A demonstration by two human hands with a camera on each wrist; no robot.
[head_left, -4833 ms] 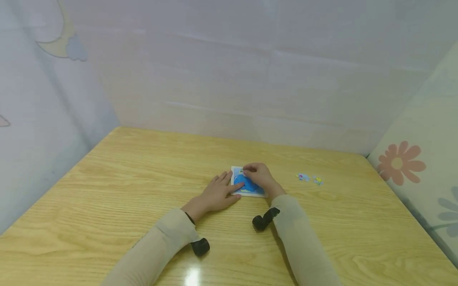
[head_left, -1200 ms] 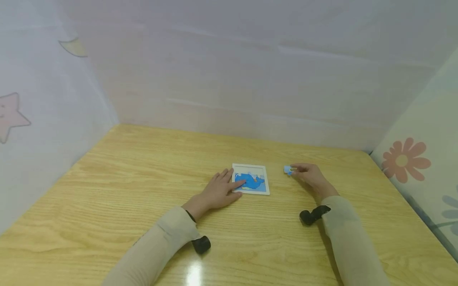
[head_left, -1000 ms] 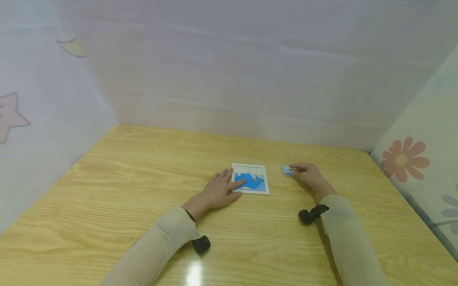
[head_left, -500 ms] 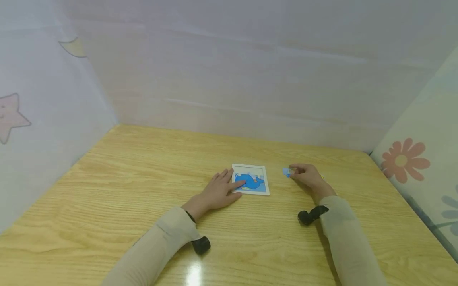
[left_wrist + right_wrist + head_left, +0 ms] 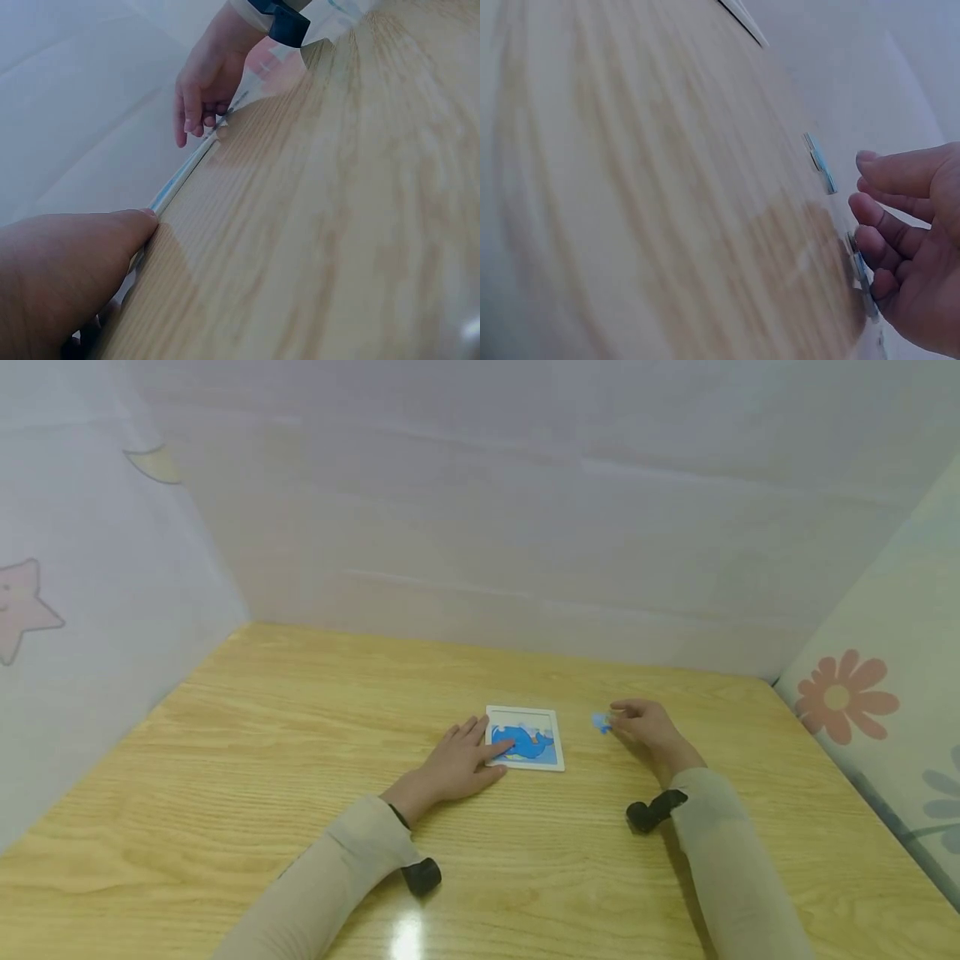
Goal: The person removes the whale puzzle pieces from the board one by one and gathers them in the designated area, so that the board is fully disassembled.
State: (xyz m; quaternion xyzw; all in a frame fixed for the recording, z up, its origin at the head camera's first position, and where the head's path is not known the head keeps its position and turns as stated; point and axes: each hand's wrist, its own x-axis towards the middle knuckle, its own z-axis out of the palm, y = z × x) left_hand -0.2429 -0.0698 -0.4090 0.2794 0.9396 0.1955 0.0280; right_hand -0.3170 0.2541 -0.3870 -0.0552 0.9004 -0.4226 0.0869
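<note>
In the head view, a white puzzle tray [image 5: 558, 752] with a blue whale picture lies flat on the table; its upper strip shows bare white. My left hand [image 5: 450, 768] rests on its left side, fingers straight, one fingertip on the whale. In the left wrist view, the left thumb lies by the tray's edge. To the tray's right, a light-blue puzzle piece [image 5: 600, 722] lies on the table. Just right of it is my right hand [image 5: 645, 727], fingers loosely bent. In the right wrist view, a gap separates the fingertips from this puzzle piece [image 5: 821, 163].
More puzzle pieces [image 5: 862, 277] lie on the table under the right hand, mostly hidden in the head view. The wooden table [image 5: 315, 693] meets a pale cloth backdrop [image 5: 450, 527] behind and at both sides.
My right hand has moved from the tray to the right, carrying a puzzle piece out. The piece has gone down onto the table and the fingers have let go. The left hand has stayed put.
</note>
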